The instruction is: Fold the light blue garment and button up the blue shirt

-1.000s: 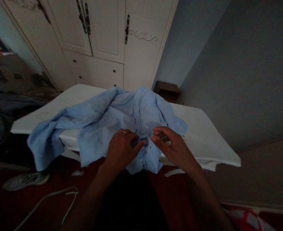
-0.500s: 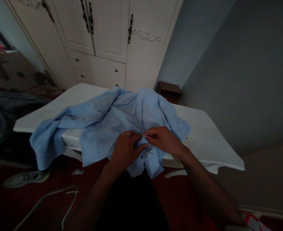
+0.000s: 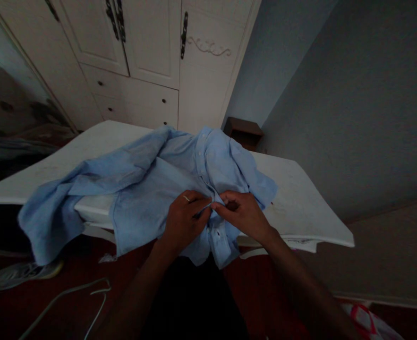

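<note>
A light blue button-up shirt (image 3: 148,174) lies spread over a white table (image 3: 300,198), with its hem and one sleeve hanging off the near edge. My left hand (image 3: 184,219), a ring on one finger, pinches the shirt's front placket near the hem. My right hand (image 3: 242,213) pinches the same strip of cloth from the other side, fingertips touching those of the left. Small white buttons show along the placket above and below my fingers.
A cream wardrobe (image 3: 151,61) with dark handles and drawers stands behind the table. A small brown stand (image 3: 242,131) sits in the corner by the grey wall. On the dark red floor lie a white hanger (image 3: 70,297) and a shoe (image 3: 20,274).
My hands have closed in on the placket and moved slightly up it, fingertips now meeting. The view has shifted a little to the right.
</note>
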